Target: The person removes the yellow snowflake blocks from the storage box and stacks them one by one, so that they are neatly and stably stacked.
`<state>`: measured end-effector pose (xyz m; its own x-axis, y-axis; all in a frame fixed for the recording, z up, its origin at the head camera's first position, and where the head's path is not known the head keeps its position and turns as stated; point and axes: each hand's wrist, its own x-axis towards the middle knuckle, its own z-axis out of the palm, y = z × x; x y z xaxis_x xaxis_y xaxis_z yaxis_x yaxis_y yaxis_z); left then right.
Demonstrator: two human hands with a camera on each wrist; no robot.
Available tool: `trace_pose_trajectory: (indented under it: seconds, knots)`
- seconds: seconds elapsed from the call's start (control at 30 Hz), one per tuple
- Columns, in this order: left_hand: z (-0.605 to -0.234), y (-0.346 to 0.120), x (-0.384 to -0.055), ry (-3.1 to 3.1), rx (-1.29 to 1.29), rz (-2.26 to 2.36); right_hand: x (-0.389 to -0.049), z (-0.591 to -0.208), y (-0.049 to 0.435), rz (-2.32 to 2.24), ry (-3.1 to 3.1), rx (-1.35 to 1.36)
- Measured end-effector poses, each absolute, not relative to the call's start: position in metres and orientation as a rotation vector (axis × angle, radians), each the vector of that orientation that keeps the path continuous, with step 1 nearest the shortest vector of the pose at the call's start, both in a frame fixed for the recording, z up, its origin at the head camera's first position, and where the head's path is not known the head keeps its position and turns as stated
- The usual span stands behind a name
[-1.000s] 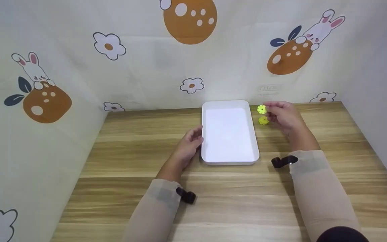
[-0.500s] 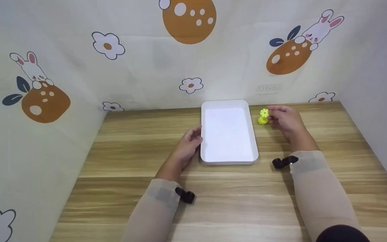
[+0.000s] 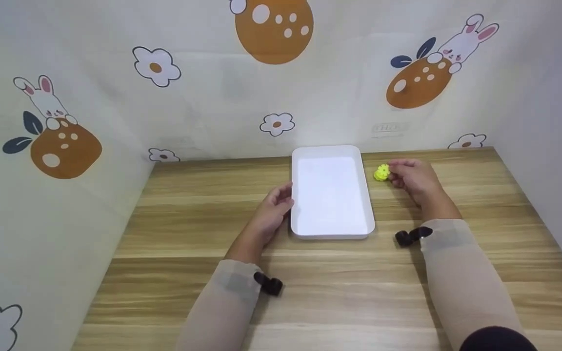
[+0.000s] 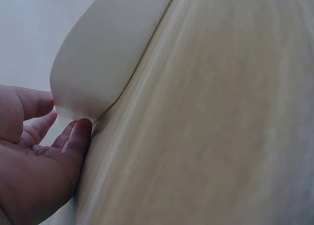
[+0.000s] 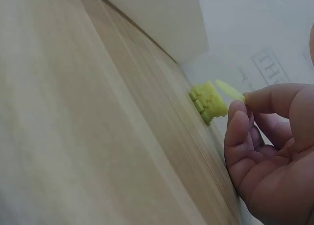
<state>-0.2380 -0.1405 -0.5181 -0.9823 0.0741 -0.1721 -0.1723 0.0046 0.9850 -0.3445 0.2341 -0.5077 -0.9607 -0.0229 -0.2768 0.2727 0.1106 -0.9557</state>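
Observation:
Between thumb and fingers, my right hand (image 3: 415,183) pinches a thin, bright yellow notched disc (image 5: 229,91), a snowflake-style building disc. Just under it, a short stack of similar yellow discs (image 5: 208,103) stands on the table, right of the tray. In the right wrist view a small gap shows between the held disc and the stack's top. A white rectangular tray (image 3: 332,231) lies to the left, with nothing visible in it. Against the tray's left side rests my left hand (image 3: 273,214), its fingers loosely bent and touching the wall.
The wood-grain table (image 3: 188,234) meets a patterned cloth backdrop (image 3: 212,107) just behind the tray and the stack. A plain pale wall (image 3: 544,146) borders the right side. Black wrist cameras sit on both sleeves.
My right hand has come down and slightly right, lowering the pinched disc from above the stack to just over its top. My left hand and the tray stay in place.

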Motion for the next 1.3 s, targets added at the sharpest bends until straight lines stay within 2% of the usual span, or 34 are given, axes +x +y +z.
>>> trace_pose_trajectory:
  seconds: [1.3]
  knots:
    - [-0.5188,-0.1453,-0.2375,2.035,-0.077,2.147,-0.3413,-0.5052,0.2254,-1.884,2.236,0.283]
